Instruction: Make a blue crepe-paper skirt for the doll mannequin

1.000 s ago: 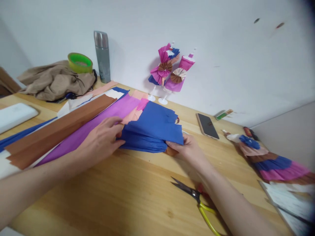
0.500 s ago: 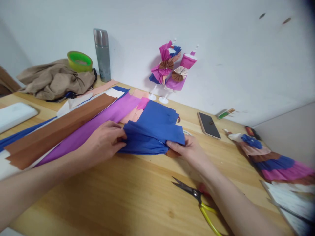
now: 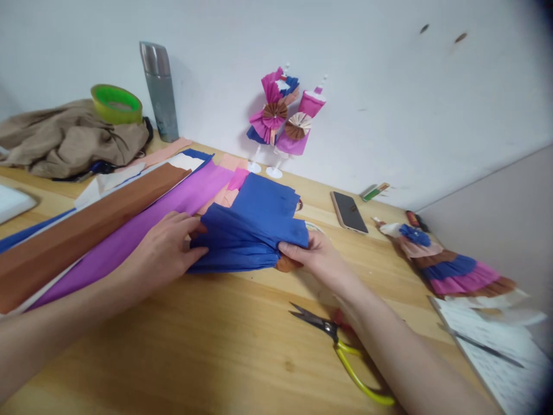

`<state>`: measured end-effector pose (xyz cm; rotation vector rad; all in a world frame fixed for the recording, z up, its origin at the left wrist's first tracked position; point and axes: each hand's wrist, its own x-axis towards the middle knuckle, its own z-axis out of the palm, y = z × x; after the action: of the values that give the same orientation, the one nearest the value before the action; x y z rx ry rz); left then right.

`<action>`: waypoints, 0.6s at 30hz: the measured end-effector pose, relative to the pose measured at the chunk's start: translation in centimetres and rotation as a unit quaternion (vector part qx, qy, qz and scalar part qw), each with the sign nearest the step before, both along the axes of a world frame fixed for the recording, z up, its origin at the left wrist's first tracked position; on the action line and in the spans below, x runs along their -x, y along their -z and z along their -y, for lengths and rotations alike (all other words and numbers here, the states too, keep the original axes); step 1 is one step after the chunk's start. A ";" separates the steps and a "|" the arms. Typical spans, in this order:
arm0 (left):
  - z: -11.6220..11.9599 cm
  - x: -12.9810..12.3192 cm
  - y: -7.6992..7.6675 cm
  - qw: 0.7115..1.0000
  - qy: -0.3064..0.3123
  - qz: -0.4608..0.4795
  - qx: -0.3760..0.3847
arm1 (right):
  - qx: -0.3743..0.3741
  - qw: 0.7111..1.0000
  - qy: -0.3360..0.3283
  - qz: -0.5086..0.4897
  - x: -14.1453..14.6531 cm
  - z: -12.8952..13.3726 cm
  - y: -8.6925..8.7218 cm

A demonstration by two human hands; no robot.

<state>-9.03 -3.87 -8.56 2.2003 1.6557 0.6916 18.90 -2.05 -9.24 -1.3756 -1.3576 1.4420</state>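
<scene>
Can't read any actual text here, tbh. The sheet of paper [image 3: 492, 377] at the lower right has rows of faint marks that look like writing, but it's way too blurry to make out even one word or number.

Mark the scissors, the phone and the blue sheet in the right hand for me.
Scissors [image 3: 330, 329], head view: the pivot.
Phone [image 3: 349, 212], head view: its dark screen.
Blue sheet [image 3: 248, 236], head view: its creased middle.

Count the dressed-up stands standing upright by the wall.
2: the left stand, in ruffled magenta and blue, and the right stand, in smoother pink, beside it. None seems hidden.
</scene>
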 end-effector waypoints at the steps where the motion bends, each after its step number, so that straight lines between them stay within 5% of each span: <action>1: 0.0 0.0 0.1 1.000 0.010 -0.014 -0.008 | -0.002 1.000 -0.001 0.003 0.0 0.0 0.0; 12: -0.5 0.3 0.9 0.992 0.064 -0.099 -0.045 | 0.004 1.000 0.015 -0.004 0.7 0.0 -0.7; 18: -0.6 0.4 1.1 0.991 0.053 -0.104 -0.064 | -0.050 0.998 -0.021 0.036 0.3 -0.1 -0.7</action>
<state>-9.44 -3.23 -9.66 2.5065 1.6154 0.5719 18.63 -1.91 -8.55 -1.3534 -1.4916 1.3430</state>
